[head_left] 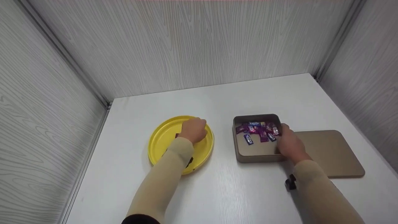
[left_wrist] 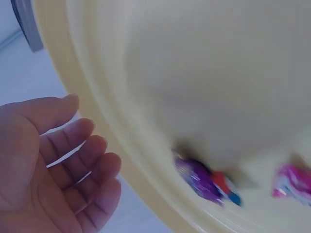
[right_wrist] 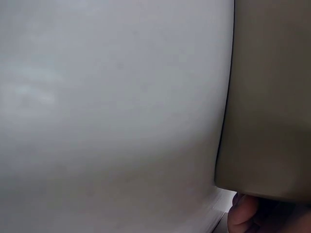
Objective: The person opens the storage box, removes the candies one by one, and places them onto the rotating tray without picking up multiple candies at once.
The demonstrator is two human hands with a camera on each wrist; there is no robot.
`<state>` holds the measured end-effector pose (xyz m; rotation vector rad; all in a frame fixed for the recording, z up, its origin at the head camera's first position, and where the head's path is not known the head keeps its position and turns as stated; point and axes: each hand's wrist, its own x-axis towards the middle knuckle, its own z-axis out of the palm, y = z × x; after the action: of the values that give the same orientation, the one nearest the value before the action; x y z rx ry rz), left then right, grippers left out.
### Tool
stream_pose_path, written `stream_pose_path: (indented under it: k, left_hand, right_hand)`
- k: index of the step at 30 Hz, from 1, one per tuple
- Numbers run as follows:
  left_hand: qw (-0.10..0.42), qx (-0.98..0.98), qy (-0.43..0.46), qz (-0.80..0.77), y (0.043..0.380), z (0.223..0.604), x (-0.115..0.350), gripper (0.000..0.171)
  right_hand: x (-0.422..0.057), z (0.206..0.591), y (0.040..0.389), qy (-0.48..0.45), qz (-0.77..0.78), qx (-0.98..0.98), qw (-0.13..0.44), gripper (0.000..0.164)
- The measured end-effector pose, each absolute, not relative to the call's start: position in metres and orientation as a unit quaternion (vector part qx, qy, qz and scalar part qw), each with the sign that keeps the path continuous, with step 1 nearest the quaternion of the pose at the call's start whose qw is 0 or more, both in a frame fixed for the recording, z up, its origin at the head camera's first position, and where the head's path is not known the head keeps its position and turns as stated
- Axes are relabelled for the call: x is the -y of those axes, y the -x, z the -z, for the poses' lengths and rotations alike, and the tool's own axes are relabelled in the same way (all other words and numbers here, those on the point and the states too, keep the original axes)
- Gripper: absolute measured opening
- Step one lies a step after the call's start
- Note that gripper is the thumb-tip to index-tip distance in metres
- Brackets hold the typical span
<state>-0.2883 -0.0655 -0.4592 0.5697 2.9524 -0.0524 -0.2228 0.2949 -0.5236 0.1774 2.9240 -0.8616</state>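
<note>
The left hand (head_left: 193, 129) is hovering over the far right part of a round yellow plate with a raised rim (head_left: 161, 141); its fingers are curving loosely and holding nothing. Whether it is touching the plate, I cannot tell. On the plate, a shiny purple-wrapped sweet with a red and blue end (left_wrist: 201, 180) and a pink-wrapped sweet (left_wrist: 294, 183) are lying apart. To the right, the right hand (head_left: 291, 143) is gripping the right wall of an open rectangular bronze-coloured metal tin (head_left: 259, 158). Purple and blue wrapped sweets (head_left: 263, 135) are lying inside, mostly toward its far side. A flat bronze-coloured rectangular lid (head_left: 332, 155) is lying right of the tin on the white table (head_left: 224, 193).
</note>
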Motion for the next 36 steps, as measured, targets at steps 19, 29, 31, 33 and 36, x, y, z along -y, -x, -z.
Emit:
stream_pose_path:
  k: [19,29,31,33,36]
  left_hand:
    - [-0.006,-0.928,-0.370,0.034,0.249,0.468,-0.071,0.024]
    - [0.016,-0.923,-0.376,0.080,0.248,0.500,-0.084,0.030]
    - [0.022,-0.926,-0.368,0.088,0.248,0.500,-0.087,0.031]
    - [0.025,-0.929,-0.357,0.094,0.246,0.499,-0.089,0.031]
    - [0.031,-0.932,-0.345,0.109,0.244,0.499,-0.092,0.032]
  right_hand:
    - [-0.295,0.523,0.222,-0.050,0.283,-0.957,0.031,0.060]
    - [-0.290,0.520,0.222,-0.059,0.282,-0.957,0.040,0.061]
    - [-0.291,0.521,0.223,-0.059,0.279,-0.958,0.040,0.061]
    - [-0.292,0.522,0.224,-0.057,0.278,-0.958,0.039,0.061]
    - [-0.293,0.523,0.224,-0.057,0.278,-0.958,0.040,0.060]
